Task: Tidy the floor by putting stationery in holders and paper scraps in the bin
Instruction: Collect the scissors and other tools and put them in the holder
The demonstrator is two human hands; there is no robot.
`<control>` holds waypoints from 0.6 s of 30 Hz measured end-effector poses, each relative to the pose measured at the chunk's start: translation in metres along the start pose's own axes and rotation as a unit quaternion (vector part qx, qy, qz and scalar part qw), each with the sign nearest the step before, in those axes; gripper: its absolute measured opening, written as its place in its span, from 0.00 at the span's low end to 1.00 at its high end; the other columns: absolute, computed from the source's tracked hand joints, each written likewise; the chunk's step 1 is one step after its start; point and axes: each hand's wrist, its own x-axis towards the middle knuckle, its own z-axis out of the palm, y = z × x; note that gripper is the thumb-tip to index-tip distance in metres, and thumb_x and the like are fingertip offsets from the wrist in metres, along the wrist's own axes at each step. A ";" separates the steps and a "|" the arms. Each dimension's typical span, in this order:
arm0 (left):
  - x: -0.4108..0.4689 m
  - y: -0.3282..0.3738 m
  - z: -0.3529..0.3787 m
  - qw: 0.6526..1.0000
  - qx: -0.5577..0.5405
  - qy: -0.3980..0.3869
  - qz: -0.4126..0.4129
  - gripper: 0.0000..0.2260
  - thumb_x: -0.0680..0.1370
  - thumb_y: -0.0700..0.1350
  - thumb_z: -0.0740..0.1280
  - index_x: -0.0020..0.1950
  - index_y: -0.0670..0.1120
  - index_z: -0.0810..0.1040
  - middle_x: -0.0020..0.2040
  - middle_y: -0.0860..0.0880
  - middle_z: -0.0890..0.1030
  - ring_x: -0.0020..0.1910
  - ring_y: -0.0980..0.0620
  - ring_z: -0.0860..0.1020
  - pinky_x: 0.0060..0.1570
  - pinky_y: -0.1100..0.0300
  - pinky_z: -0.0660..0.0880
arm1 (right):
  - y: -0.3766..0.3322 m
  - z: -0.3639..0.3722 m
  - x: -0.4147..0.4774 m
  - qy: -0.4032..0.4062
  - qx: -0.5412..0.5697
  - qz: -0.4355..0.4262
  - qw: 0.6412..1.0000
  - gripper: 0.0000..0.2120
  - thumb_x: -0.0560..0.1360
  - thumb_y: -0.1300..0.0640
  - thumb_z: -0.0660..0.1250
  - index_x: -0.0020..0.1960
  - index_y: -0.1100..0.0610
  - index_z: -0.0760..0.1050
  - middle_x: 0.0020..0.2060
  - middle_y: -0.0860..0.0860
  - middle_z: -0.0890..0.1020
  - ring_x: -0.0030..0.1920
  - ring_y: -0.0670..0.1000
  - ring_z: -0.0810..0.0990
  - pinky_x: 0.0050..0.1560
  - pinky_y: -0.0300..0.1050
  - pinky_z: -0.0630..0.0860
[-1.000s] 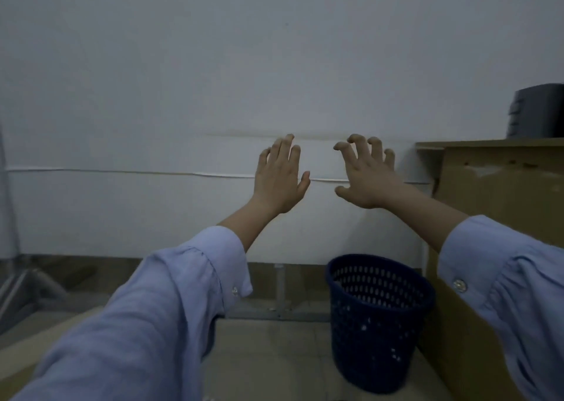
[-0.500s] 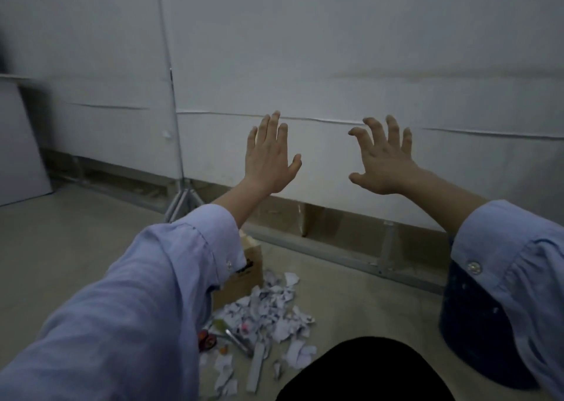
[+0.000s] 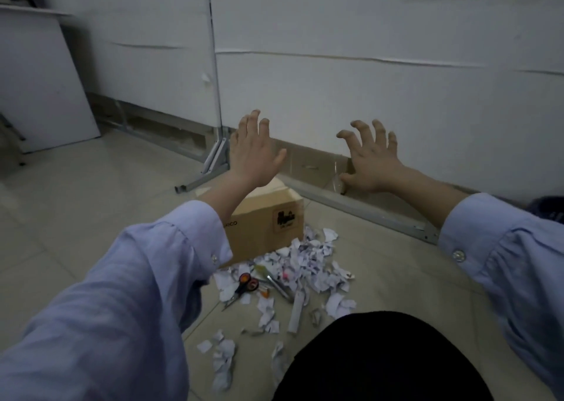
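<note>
looks like the very start: left hand (image 3: pixel 254 153) and right hand (image 3: pixel 370 162) hover, grip wide open, empty. paper scraps (image 3: pixel 302 263) and scissors (image 3: pixel 244 284) lie on the floor (image 3: pixel 91 217) beside the cardboard box (image 3: pixel 265 220). next i'd reach down and grab some.

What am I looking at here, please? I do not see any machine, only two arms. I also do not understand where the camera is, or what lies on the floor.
There is no machine. A person wears one wide camera on the head, looking forward and down, so every picture is their own view. The left hand and the right hand are raised in front of a white wall, with the fingers spread and holding nothing. Below them, a cardboard box stands on the tiled floor. In front of the box lies a heap of torn paper scraps, with scissors among them. The dark shape at the bottom is probably the person's knee.
</note>
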 end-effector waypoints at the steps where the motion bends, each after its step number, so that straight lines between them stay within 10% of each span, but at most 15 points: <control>1: -0.005 -0.008 0.006 1.000 -0.003 -0.007 -0.011 0.30 0.76 0.57 0.61 0.72 0.42 0.59 0.75 0.42 0.57 0.74 0.41 0.55 0.69 0.43 0.60 | -0.006 0.010 0.002 -0.010 0.006 -0.005 1.000 0.38 0.71 0.47 0.67 0.74 0.49 0.51 0.75 0.53 0.48 0.75 0.65 0.41 0.72 0.68 0.45; 18: -0.145 -0.111 0.164 0.937 -0.107 -0.285 -0.173 0.24 0.76 0.46 0.65 0.66 0.38 0.62 0.63 0.38 0.68 0.60 0.39 0.70 0.56 0.47 0.72 | -0.110 0.217 -0.016 -0.236 0.184 -0.026 0.954 0.21 0.75 0.53 0.65 0.63 0.61 0.66 0.61 0.60 0.69 0.58 0.59 0.71 0.57 0.52 0.72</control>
